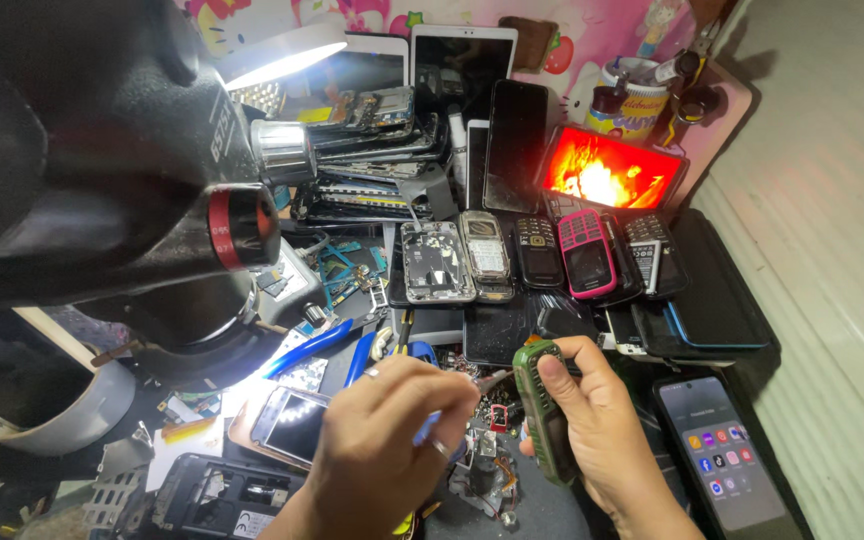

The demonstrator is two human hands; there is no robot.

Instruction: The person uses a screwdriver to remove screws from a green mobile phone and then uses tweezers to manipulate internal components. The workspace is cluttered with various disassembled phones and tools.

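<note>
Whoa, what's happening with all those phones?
A person is working at a crowded bench. The right hand holds a small green phone on its edge, and the left hand pokes a thin tool at it. Old phones lie in a row behind, beside a glowing red screen.

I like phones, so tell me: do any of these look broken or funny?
Yes. Several phones on the bench lie opened, with their insides showing, and loose parts are scattered below the hands. The right hand holds a green phone on its edge.
</note>
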